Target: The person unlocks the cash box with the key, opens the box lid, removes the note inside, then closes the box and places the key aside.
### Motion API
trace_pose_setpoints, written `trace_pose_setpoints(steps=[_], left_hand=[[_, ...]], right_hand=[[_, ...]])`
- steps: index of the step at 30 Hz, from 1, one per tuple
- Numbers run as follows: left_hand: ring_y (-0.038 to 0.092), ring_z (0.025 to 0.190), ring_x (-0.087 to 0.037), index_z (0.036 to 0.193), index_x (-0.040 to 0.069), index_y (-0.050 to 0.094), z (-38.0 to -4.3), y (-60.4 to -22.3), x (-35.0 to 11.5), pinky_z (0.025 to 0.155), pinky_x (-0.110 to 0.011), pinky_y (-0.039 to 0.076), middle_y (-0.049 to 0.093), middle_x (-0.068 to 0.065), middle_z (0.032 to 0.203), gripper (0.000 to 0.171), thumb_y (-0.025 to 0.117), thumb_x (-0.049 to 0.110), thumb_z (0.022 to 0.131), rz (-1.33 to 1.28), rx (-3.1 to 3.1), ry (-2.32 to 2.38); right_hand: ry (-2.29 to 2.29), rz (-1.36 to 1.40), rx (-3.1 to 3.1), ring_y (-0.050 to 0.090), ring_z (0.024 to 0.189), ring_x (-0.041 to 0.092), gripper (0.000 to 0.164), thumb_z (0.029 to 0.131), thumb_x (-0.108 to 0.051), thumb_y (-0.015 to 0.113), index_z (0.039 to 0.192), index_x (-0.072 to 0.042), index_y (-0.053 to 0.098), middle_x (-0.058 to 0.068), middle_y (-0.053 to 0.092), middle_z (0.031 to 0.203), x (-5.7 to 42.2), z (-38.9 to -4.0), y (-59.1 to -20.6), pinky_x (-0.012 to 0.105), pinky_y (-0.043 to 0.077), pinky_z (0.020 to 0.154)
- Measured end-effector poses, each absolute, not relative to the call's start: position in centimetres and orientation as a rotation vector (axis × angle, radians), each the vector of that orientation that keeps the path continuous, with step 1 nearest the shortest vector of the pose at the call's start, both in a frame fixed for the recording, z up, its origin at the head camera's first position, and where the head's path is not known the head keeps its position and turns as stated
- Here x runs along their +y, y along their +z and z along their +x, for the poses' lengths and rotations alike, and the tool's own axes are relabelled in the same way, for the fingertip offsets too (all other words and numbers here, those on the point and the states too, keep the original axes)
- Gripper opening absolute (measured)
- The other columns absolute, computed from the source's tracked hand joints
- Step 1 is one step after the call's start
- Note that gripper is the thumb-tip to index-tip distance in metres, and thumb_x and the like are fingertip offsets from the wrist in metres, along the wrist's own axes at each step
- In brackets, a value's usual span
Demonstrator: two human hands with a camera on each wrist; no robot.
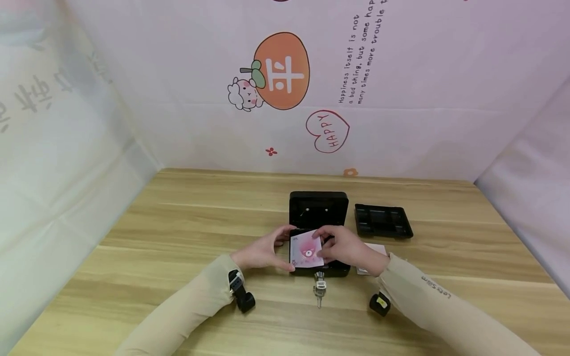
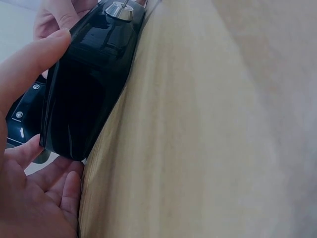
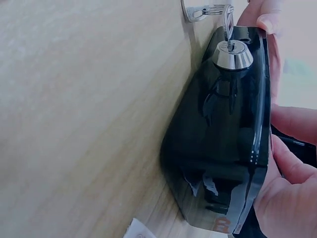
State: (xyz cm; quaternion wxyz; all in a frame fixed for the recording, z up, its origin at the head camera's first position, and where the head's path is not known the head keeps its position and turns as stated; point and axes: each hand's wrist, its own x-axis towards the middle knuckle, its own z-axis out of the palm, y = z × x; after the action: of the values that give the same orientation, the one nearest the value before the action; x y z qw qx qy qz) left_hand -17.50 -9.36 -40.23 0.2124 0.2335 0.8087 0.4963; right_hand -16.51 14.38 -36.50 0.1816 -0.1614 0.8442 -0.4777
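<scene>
A black metal cash box (image 1: 342,270) stands on the table with its lid (image 1: 318,207) raised at the back. My left hand (image 1: 264,251) grips the box's left side, thumb at the front corner and fingers at the rear one. My right hand (image 1: 345,246) pinches the right part of a square pink-and-white card (image 1: 305,247) lying over the box's opening; the card hides most of the inside. Keys (image 1: 319,291) hang at the front. In the right wrist view a key (image 3: 228,22) sits in the silver lock (image 3: 234,55).
To the right of the lid lies a black compartment tray (image 1: 384,221). A whitish paper or card (image 1: 378,248) rests on the wooden table (image 1: 213,207), partly covered by my right wrist. A printed cloth (image 1: 200,123) hangs behind the table.
</scene>
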Motion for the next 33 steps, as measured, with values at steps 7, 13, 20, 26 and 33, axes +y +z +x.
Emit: trace_pose_setpoints(steps=[7,13,20,26,33], left_hand=[[0.039,0.131,-0.031,0.146,0.016,0.029,-17.5,-40.4,-9.4,0.11,-0.048,0.031,0.037,-0.01,0.146,0.094,0.083,0.015,0.07,0.647,2.245,1.39],[0.038,0.132,-0.031,0.147,0.016,0.028,-17.4,-40.3,-9.4,0.111,-0.048,0.03,0.035,-0.01,0.148,0.096,0.084,0.014,0.068,0.63,2.246,1.383],[0.036,0.133,-0.031,0.147,0.022,0.028,-17.4,-40.2,-9.3,0.111,-0.049,0.029,0.034,-0.01,0.149,0.097,0.085,0.017,0.068,0.623,2.257,1.358],[0.036,0.133,-0.031,0.147,0.022,0.028,-17.5,-40.4,-9.4,0.111,-0.049,0.029,0.033,-0.011,0.149,0.096,0.084,0.019,0.069,0.634,2.256,1.35],[0.036,0.133,-0.031,0.147,0.021,0.028,-17.6,-40.5,-9.5,0.111,-0.048,0.03,0.033,-0.011,0.149,0.095,0.084,0.019,0.07,0.648,2.251,1.356]], right_hand=[[-1.428,-0.402,2.334,0.061,0.073,0.014,0.036,0.083,0.007,0.064,0.117,0.007,0.054,0.017,0.054,0.097,15.1,-16.3,-36.2,0.033,0.059,0.064],[-1.454,-0.447,2.353,0.062,0.076,0.015,0.038,0.084,0.005,0.064,0.12,0.007,0.052,0.016,0.061,0.092,16.9,-16.3,-36.5,0.034,0.059,0.067],[-1.458,-0.414,2.406,0.062,0.082,0.018,0.037,0.085,0.002,0.064,0.12,0.004,0.053,0.021,0.057,0.114,18.7,-15.9,-36.5,0.03,0.058,0.067],[-1.461,-0.381,2.406,0.061,0.082,0.018,0.036,0.087,-0.001,0.062,0.122,0.004,0.052,0.019,0.06,0.108,20.6,-15.4,-36.7,0.03,0.058,0.068],[-1.493,-0.283,2.375,0.06,0.084,0.018,0.039,0.089,-0.004,0.061,0.125,0.005,0.049,0.021,0.057,0.113,22.4,-15.2,-36.6,0.03,0.057,0.07]])
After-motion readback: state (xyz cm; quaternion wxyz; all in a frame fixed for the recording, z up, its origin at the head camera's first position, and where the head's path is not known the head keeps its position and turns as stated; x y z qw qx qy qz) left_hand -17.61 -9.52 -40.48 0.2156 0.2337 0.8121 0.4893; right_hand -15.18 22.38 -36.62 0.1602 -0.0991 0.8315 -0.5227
